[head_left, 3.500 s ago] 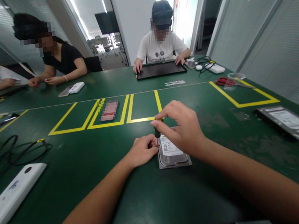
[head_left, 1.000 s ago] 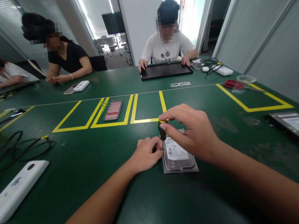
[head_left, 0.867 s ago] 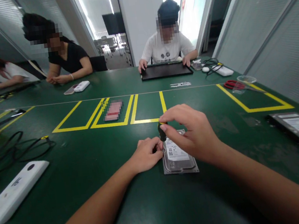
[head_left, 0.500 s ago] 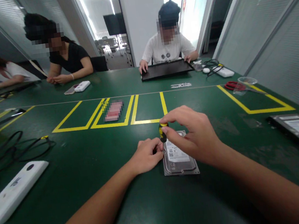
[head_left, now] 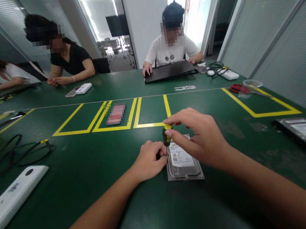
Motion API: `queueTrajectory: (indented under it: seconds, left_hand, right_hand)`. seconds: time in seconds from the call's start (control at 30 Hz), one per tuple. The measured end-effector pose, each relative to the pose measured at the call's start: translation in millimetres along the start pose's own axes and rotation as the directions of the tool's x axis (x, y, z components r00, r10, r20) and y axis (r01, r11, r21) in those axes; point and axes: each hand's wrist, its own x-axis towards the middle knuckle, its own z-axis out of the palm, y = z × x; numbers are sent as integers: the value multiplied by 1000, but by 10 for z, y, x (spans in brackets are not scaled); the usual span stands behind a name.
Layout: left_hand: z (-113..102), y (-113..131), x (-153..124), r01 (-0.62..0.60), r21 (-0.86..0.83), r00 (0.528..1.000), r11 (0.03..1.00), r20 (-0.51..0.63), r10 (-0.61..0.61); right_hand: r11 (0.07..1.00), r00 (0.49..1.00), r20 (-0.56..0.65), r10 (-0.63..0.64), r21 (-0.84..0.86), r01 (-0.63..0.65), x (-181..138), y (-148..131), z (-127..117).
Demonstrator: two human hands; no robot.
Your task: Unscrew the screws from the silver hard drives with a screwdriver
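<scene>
A silver hard drive (head_left: 183, 163) with a white label lies flat on the green table (head_left: 98, 166) in front of me. My right hand (head_left: 198, 138) pinches the top of a small black and yellow screwdriver (head_left: 167, 135), which stands upright over the drive's far left corner. My left hand (head_left: 149, 160) rests on the table against the drive's left edge, its fingers curled together by the screwdriver's tip. What those fingers hold is hidden.
A white device (head_left: 11, 197) and black cables (head_left: 14, 155) lie at the left. A second drive (head_left: 305, 135) lies at the right. Yellow taped boxes (head_left: 138, 112) mark the table's middle. Red scissors (head_left: 236, 88) lie far right. Three people sit across the table; one holds a black panel (head_left: 170, 71).
My hands and the screwdriver stay on the drive's corner, with small finger shifts on the handle. The person opposite has tilted the black panel up.
</scene>
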Motion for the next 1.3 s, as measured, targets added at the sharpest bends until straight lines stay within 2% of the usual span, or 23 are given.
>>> queueTrajectory:
  seconds: [0.37, 0.63, 0.8, 1.0, 1.3]
  left_hand:
    - [-28, 42, -1, -44, -22, 999, 999, 9, 44]
    - [-45, 60, 9, -15, -89, 999, 996, 49, 19]
    - [-40, 24, 18, 5, -129, 996, 992, 89, 7]
    - [-35, 4, 29, 32, -158, 993, 987, 117, -13]
    - [-25, -5, 28, 31, -156, 994, 987, 104, -15]
  right_hand:
    - [999, 999, 40, 36, 28, -37, 4, 17, 18]
    - [999, 998, 57, -17, 31, 16, 18, -9, -13]
    - [998, 998, 63, 13, 58, -16, 8, 3, 3]
    - [1000, 1000, 28, 11, -1, -11, -4, 26, 22]
    - [999, 999, 31, -34, 19, 34, -6, -3, -5]
